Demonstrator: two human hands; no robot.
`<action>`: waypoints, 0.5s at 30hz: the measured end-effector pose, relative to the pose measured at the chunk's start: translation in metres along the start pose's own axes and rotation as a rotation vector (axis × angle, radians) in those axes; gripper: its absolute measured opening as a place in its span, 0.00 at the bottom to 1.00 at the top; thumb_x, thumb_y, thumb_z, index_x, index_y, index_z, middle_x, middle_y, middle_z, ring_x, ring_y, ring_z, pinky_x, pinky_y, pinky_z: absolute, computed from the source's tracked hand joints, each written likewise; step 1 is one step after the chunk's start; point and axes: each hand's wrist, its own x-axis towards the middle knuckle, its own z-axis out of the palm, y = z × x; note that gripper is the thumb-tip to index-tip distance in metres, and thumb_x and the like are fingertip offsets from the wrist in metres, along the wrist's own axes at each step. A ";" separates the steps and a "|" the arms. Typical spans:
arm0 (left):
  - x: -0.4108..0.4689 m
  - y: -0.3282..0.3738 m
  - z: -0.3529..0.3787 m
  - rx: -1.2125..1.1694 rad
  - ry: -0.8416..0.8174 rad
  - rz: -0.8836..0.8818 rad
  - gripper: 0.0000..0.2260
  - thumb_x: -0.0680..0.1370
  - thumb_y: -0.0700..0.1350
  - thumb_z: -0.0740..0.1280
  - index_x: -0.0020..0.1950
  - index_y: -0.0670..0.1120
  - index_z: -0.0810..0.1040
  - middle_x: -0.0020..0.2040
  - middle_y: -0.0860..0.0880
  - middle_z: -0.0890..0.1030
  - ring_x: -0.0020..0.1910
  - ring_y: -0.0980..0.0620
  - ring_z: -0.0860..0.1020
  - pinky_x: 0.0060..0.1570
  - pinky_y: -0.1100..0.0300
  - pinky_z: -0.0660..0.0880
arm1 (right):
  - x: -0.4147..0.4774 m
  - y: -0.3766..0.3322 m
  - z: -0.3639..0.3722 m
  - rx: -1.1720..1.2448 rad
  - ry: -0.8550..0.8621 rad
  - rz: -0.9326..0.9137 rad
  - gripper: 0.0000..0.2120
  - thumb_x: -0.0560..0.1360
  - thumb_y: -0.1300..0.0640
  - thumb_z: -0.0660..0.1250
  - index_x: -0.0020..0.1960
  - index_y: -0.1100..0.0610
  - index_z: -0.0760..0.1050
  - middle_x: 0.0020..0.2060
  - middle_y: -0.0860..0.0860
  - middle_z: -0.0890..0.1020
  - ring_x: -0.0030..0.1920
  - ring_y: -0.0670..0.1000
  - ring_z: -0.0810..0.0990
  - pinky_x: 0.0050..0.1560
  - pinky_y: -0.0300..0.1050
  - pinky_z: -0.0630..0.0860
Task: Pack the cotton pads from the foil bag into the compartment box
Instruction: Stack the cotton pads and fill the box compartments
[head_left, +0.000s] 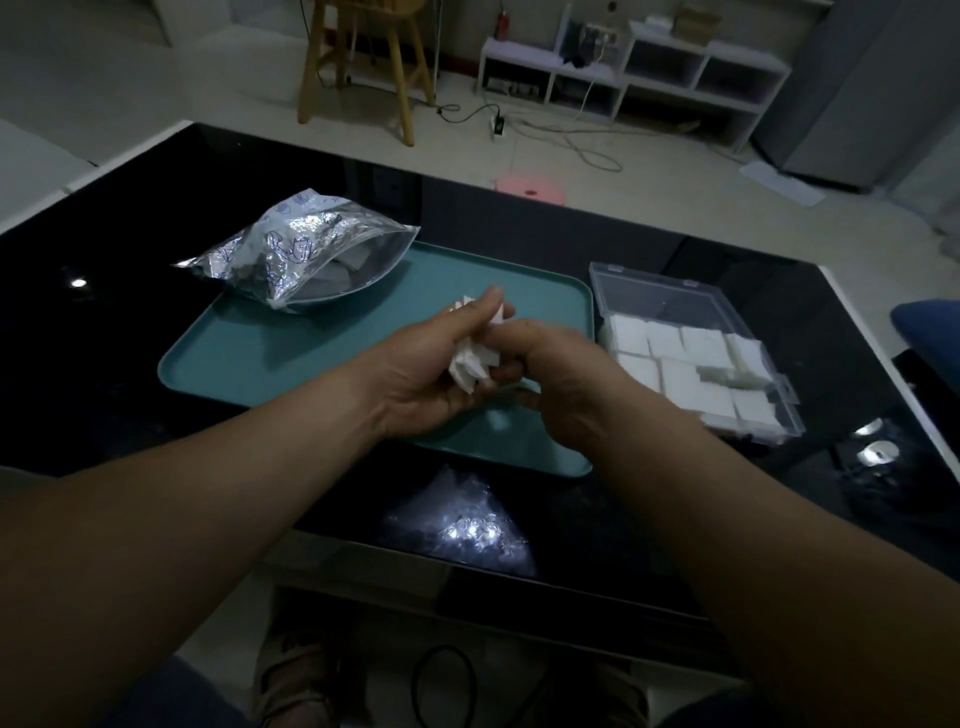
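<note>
Grip: left hand (436, 379) curls round a crumpled bunch of cotton pads (470, 364), fingers closed on it; right hand (545, 374) meets it from the other side, fingertips pinching the bunch's edge, probably to peel one pad free
Under the grip: tray (291, 353) lies directly below both hands, so a dropped pad would likely land on it and not on the dark table (130, 312)
Beyond-left of the grip: foil bag (306, 244) rests on the tray's far corner, its mouth gaping toward the hands with more pads showing inside, seemingly left open for the next reach
Right of the grip: compartment box (696, 374) sits just beside the tray, lid (660, 291) thrown back away from the hands, a short carry for the right hand
Box contents: flat white squares fill most visible compartments; a few sit skewed
Progress: well along, by my judgement, with the bag not yet emptied
</note>
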 end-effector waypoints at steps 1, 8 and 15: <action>0.000 -0.002 0.000 -0.027 0.017 -0.002 0.11 0.84 0.51 0.63 0.61 0.47 0.76 0.48 0.44 0.81 0.40 0.49 0.80 0.32 0.61 0.76 | -0.001 0.002 0.001 -0.037 0.016 -0.025 0.04 0.77 0.56 0.73 0.47 0.55 0.79 0.37 0.52 0.84 0.36 0.50 0.79 0.45 0.49 0.72; -0.002 0.000 -0.006 0.045 0.007 -0.134 0.15 0.82 0.61 0.63 0.55 0.50 0.79 0.40 0.48 0.75 0.37 0.52 0.75 0.41 0.56 0.77 | -0.016 -0.008 -0.022 -0.788 0.027 -0.586 0.18 0.72 0.46 0.78 0.52 0.53 0.73 0.62 0.45 0.78 0.60 0.42 0.76 0.53 0.26 0.67; -0.001 -0.010 0.000 -0.055 -0.116 -0.148 0.19 0.81 0.64 0.63 0.52 0.49 0.77 0.53 0.46 0.76 0.53 0.50 0.76 0.59 0.52 0.79 | -0.014 0.004 -0.025 -0.794 -0.046 -0.628 0.22 0.70 0.46 0.79 0.49 0.52 0.67 0.46 0.52 0.78 0.46 0.56 0.79 0.46 0.61 0.78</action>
